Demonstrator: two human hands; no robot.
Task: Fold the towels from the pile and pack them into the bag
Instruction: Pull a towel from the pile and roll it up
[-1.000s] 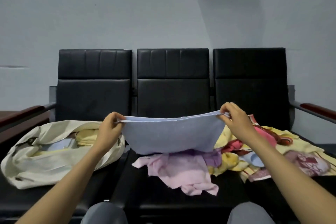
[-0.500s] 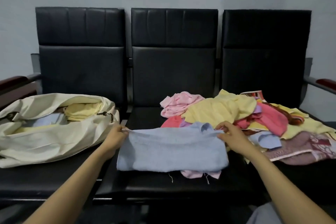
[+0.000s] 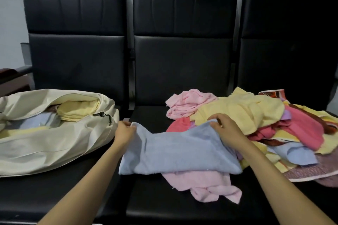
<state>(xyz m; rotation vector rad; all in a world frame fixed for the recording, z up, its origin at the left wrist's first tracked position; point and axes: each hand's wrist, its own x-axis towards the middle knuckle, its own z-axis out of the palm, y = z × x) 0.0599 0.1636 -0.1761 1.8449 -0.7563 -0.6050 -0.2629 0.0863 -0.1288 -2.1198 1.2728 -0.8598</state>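
- A crumpled pale pink towel (image 3: 204, 184) lies nearest on the black counter (image 3: 164, 212) (a padded bench seat), partly under the blue towel (image 3: 179, 153).
- The blue towel lies spread over it on the middle seat, between bag and pile.
- The left hand (image 3: 124, 133) has its grip closed, pinching the blue towel's far left corner.
- The right hand (image 3: 225, 129) curls its fingers onto the far right edge. Its grip seems to pinch the cloth, though the thumb is hidden.
- Left of them, the cream bag (image 3: 45, 144) lies open on its side, a folded yellow towel (image 3: 78, 111) inside.
- On the right, the pile (image 3: 256, 115) of pink, yellow and red towels touches the blue towel.
- Black backrests (image 3: 182, 60) stand behind.
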